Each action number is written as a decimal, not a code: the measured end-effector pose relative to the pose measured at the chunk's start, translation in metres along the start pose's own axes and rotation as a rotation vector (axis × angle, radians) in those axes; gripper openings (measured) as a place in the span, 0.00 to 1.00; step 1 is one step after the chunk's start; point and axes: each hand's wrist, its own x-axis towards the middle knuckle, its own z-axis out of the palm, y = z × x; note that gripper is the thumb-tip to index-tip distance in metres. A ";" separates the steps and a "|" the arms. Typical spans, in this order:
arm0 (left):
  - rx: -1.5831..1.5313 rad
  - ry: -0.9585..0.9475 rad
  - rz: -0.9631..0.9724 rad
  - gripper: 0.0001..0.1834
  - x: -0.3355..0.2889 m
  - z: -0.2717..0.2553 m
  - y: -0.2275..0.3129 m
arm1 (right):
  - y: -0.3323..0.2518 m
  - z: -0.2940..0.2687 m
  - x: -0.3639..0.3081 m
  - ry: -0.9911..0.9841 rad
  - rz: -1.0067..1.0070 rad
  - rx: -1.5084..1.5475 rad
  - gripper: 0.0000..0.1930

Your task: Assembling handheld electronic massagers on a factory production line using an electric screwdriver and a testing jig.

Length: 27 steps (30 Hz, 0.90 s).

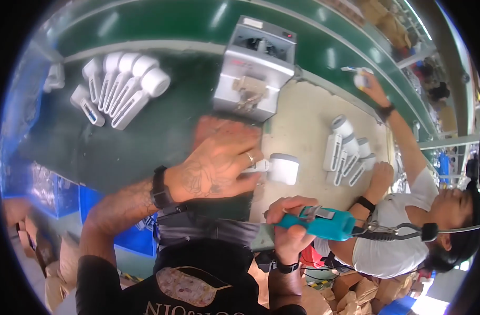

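My left hand [219, 165] is closed on the pale slim handle of a white device with a cylindrical head [283, 169]. The device lies over a reddish-brown pad [204, 126] at the table's near edge, and my fingers cover part of the handle. In my right hand [291, 231] I grip a teal electric screwdriver [324, 223], just right of and nearer than the device's head. A cable runs off its back end to the right, and its tip is hard to make out.
Similar white devices [125, 79] stand fanned out at the far left, and several more [350, 149] lie at the right. A grey screw feeder machine [255, 73] stands at the back. On the right, a co-worker's hand [375, 90] holds a device over the green conveyor [329, 52].
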 end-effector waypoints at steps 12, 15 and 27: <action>-0.129 -0.091 -0.048 0.18 -0.026 -0.006 -0.046 | -0.025 0.061 0.104 -0.116 -0.295 0.071 0.37; -0.070 -0.093 0.003 0.21 -0.026 -0.016 -0.045 | -0.019 0.090 0.137 -0.101 -0.352 -0.002 0.33; -0.032 -0.103 -0.048 0.28 -0.032 -0.014 -0.046 | 0.016 0.121 0.188 -0.198 -0.374 -0.120 0.21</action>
